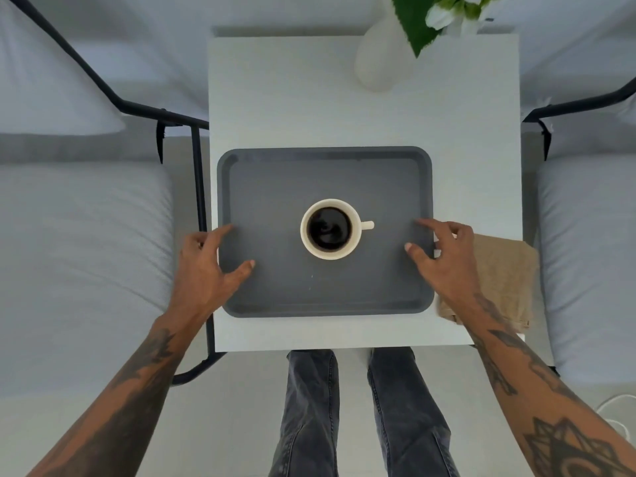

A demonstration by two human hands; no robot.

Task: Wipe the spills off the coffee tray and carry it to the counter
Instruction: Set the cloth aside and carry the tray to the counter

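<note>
A dark grey coffee tray [275, 297] lies flat on a white bedside table [309, 108]. At its centre stands a cream cup [356, 242] of black coffee, handle pointing right. My left hand [203, 270] is at the tray's left rim, fingers spread, thumb over the tray floor and forefinger on the rim. My right hand [447, 259] mirrors it at the right rim. Neither hand is closed around the rim. A folded beige cloth [506, 277] rests on the table just right of the tray, partly under my right wrist. A tiny pale speck [311, 277] shows on the tray floor.
A white vase [382, 56] with green leaves stands at the table's far right. Beds with grey-white bedding and black metal frames [198, 187] flank the table on both sides. My legs in dark jeans [309, 407] stand at the table's near edge.
</note>
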